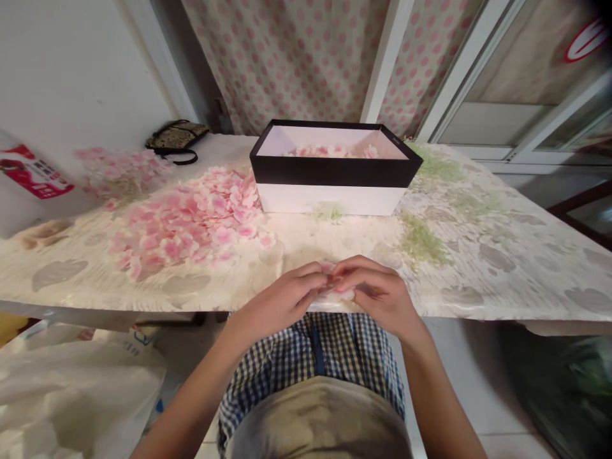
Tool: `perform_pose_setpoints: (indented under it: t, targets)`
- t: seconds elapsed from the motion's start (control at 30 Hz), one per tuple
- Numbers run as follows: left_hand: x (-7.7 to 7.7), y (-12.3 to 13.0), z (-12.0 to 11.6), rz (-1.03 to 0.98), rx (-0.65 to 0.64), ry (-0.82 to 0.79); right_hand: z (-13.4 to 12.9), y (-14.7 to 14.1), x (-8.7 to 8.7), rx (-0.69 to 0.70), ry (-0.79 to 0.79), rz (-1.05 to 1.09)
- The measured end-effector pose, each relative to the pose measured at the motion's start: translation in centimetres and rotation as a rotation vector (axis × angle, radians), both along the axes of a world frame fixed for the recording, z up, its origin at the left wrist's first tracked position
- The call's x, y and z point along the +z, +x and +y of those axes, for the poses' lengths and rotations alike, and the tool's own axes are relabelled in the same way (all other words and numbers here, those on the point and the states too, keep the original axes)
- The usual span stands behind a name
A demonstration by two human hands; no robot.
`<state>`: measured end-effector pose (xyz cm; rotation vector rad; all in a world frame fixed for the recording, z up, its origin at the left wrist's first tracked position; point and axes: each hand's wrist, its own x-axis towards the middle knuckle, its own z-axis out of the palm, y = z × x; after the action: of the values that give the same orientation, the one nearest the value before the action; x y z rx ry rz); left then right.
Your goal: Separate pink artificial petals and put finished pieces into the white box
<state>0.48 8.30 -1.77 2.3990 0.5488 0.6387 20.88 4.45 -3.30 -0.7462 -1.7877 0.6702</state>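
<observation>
Fingers [306, 280] of left hand [280, 303] and right hand [377, 296] pinch small pink petal [332, 280] over worktop [502, 280] edge, loose petal heap [186, 223] nearby.

Home-style workroom, prob. domestic, oilcloth-covered table [502, 280], polka-dot curtain [287, 57], sliding glass door [502, 121], white floor tiles [459, 382], handbag [176, 137] by wall, plastic bag [71, 395] on floor

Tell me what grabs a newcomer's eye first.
A black-rimmed box stands at the far side of the table, pink petals inside. A big heap of pink petals lies left of it. At the near edge, the left hand and right hand meet, pinching something small.
</observation>
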Motion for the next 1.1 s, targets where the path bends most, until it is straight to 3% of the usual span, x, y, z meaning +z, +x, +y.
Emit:
perform_pose_setpoints:
  t: [0.23,1.1]
  targets:
    - [-0.09,0.12,-0.23,-0.097,0.033,-0.008,-0.02,0.23,-0.2,0.066,-0.023,0.029]
    - [-0.05,0.13,-0.57,-0.001,0.01,0.045,-0.08,0.55,0.27,0.118,-0.121,-0.042]
